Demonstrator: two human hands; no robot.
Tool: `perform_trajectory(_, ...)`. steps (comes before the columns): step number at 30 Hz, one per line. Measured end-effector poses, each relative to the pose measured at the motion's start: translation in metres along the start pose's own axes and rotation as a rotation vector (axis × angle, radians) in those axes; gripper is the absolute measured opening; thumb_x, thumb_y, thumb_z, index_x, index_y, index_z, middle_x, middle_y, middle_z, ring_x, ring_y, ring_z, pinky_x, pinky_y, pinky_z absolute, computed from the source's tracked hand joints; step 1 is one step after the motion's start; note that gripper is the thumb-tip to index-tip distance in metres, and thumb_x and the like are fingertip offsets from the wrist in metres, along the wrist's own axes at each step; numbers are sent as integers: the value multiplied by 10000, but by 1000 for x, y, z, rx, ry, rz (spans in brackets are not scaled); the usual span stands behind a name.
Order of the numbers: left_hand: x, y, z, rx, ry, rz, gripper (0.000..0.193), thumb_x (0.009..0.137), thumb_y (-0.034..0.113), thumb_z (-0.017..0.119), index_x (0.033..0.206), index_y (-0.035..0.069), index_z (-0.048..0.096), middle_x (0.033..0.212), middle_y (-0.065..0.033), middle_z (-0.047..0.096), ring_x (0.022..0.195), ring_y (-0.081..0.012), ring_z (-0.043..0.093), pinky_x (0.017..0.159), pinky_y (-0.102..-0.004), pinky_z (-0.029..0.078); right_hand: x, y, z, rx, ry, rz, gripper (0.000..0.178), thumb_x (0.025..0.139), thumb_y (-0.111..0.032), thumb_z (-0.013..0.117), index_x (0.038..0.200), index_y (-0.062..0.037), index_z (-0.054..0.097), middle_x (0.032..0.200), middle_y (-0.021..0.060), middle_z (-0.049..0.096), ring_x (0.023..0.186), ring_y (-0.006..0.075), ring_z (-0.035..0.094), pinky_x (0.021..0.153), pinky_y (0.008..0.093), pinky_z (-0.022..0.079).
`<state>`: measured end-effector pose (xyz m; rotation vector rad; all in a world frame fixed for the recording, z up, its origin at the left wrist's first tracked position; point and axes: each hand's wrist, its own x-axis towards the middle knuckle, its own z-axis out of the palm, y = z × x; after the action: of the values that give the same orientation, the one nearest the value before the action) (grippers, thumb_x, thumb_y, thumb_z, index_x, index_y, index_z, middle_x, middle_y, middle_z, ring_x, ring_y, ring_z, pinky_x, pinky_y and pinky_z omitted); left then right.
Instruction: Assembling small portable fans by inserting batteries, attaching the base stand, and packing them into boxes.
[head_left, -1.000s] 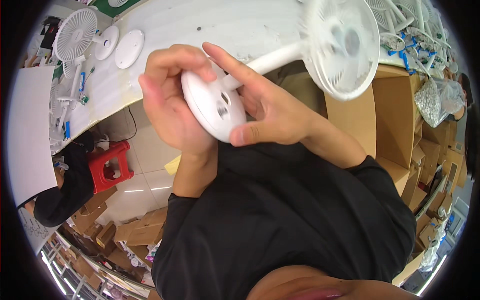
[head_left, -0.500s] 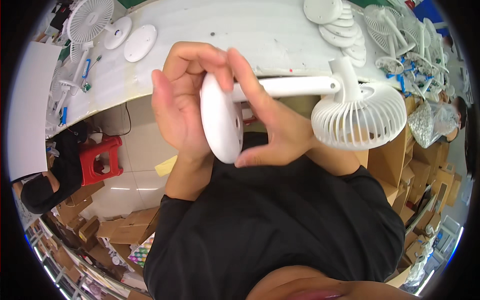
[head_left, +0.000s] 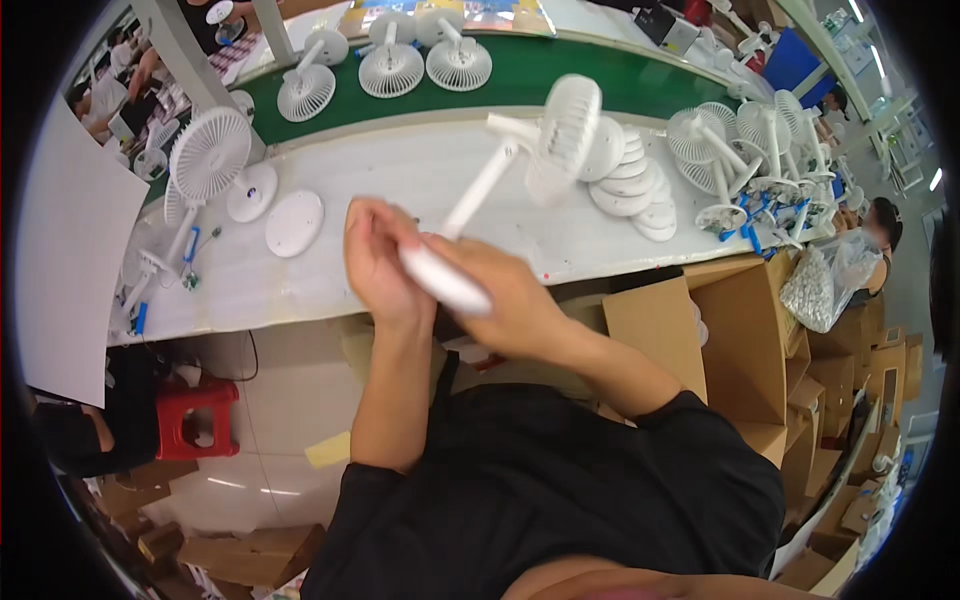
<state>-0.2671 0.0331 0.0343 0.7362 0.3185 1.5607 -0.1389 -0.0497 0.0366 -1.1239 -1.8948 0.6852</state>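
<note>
A white desk fan (head_left: 480, 190) is held over the table's front edge, tilted, its slotted head (head_left: 566, 135) up and away to the right. My right hand (head_left: 510, 305) is closed round its round base (head_left: 445, 280) and the lower stem. Against the base's left side, my left hand (head_left: 382, 265) has its fingers curled; motion smears them, and part of its grip is hidden. On the table to the left lies a round white base disc (head_left: 295, 224), near a standing white fan (head_left: 211, 150).
Stacked white discs (head_left: 625, 185) and a cluster of fan parts with blue pieces (head_left: 760, 215) occupy the table's right. Several fans stand on the green conveyor (head_left: 420, 85). An open carton (head_left: 740, 340) is at my right, a red stool (head_left: 197, 418) at left.
The fan has swung from level to slanting up and away, its head now over the table. Both hands have moved with the base, and my view has tipped up toward the conveyor.
</note>
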Motion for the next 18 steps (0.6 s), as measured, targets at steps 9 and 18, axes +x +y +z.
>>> perform_trajectory(9, 146, -35, -54, 1142, -212, -204, 171, 864, 137, 504, 991, 46, 575, 854, -92, 598, 754, -226, 565, 718, -330, 460, 157, 125, -136, -679, 307, 402, 408, 749, -27, 643, 1153, -83, 628, 1022, 148, 693, 944, 333, 658, 762, 414, 528)
perform_trajectory(18, 165, -72, -127, 2021, -290, 279, 179, 840, 163, 537, 962, 38, 577, 877, -129, 618, 756, -335, 600, 708, -422, 493, 213, 251, -185, -1069, 183, 763, 332, 837, -148, 582, 1160, -130, 656, 1064, 107, 680, 985, 312, 643, 837, 468, 484)
